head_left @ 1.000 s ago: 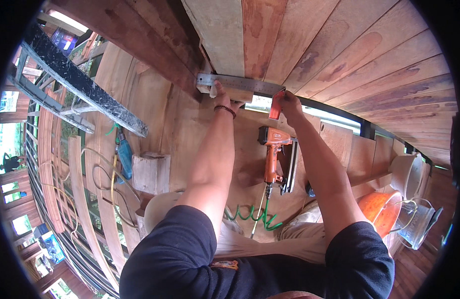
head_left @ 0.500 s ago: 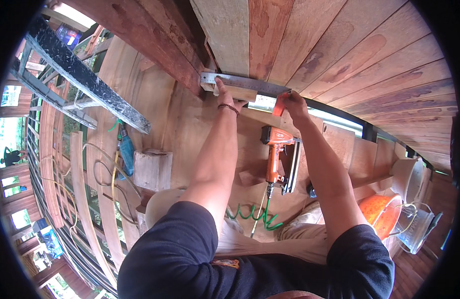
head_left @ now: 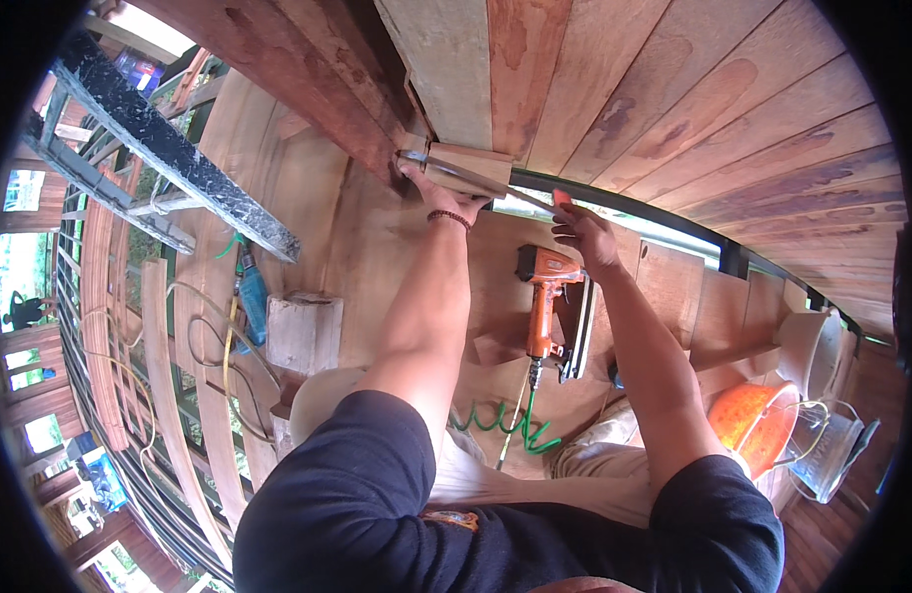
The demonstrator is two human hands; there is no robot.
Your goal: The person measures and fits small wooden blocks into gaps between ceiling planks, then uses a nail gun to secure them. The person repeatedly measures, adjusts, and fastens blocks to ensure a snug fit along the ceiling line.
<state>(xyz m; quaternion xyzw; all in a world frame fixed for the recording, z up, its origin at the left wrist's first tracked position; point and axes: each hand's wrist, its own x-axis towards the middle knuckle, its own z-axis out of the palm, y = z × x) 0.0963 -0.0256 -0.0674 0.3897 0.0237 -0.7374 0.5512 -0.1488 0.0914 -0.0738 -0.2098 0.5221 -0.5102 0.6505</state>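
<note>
My left hand (head_left: 444, 199), with a beaded bracelet at the wrist, grips a short wooden board (head_left: 469, 161) against the corner of the plank wall, its thumb at the end of a steel square's blade (head_left: 500, 187). The blade slants across the board, tilted toward its edge. My right hand (head_left: 584, 235) holds the square near its orange-red handle (head_left: 562, 199). Below lies an orange nail gun (head_left: 542, 316) with a coiled green hose (head_left: 497, 420).
A paint-marked ladder (head_left: 179, 163) is at upper left, beside a blue tool (head_left: 252, 306), cables and slats. A wood block (head_left: 303, 334) sits left of my arm. An orange bucket (head_left: 747, 425), white bucket (head_left: 807, 351) and clear container (head_left: 827, 460) are at right.
The square has shifted lower and tilted, uncovering more of the board. My right hand has moved slightly right and down, and my left thumb has slid left and down.
</note>
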